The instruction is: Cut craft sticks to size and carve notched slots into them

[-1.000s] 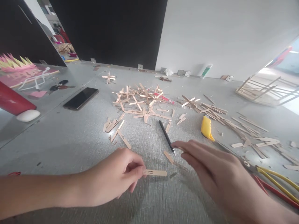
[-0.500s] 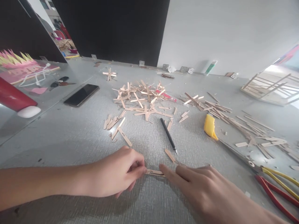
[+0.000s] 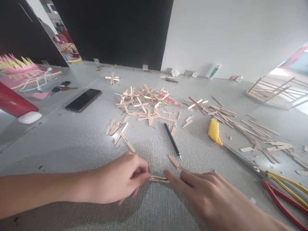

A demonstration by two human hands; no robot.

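Low in front of me, a short wooden craft stick (image 3: pixel 159 179) with a dark marked outline lies crosswise between my hands. My left hand (image 3: pixel 130 178) is closed, with thumb and forefinger pinching its left end. The forefinger of my right hand (image 3: pixel 207 192) covers the right end; its thumb and the fingertips below are hidden. A small piece of craft stick (image 3: pixel 174 161) lies just beyond my right hand, by the tip of a black pen (image 3: pixel 172 141). Left of the pen, a marked craft stick (image 3: pixel 128 142) touches another stick on the table.
A heap of craft sticks (image 3: pixel 144 102) spreads over the middle. At right lie a yellow-handled cutter (image 3: pixel 214 132), pliers with red and yellow handles (image 3: pixel 276 189) and a stick frame (image 3: pixel 271 93). A phone (image 3: pixel 83 100) and a red cylinder (image 3: pixel 16 101) are at left.
The view has shifted very slightly. Both hands keep the same hold at the two ends of the craft stick.
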